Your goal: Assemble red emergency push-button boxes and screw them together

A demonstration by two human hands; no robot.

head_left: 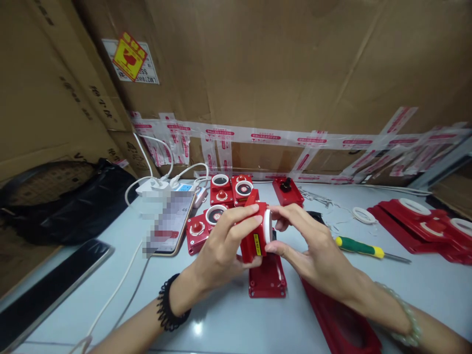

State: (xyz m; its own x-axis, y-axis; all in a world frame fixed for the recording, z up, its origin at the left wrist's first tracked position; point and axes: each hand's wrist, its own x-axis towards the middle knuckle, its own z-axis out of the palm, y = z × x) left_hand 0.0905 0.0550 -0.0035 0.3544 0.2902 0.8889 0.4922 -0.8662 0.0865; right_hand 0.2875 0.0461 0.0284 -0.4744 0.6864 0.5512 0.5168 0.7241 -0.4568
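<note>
A red plastic housing point(249, 244) with a yellow label is tilted on its side above the table, gripped by my left hand point(220, 246). A white ring point(269, 227) sits against the housing's right face. The thumb and forefinger of my right hand point(313, 244) pinch that ring at its edge. Below the housing lies an open red box base point(267, 282) with screw holes at its corners. To the left of my left hand sits a red alarm unit point(196, 228) with a dome and a round white-rimmed speaker.
More red units point(221, 195) stand behind my hands. A green-and-yellow screwdriver point(359, 247), a loose white ring point(364, 215) and red covers point(409, 231) lie right. Left are a phone point(177, 228), white chargers with cables point(157, 186) and a black bag point(70, 201). Cardboard point(280, 64) walls the back.
</note>
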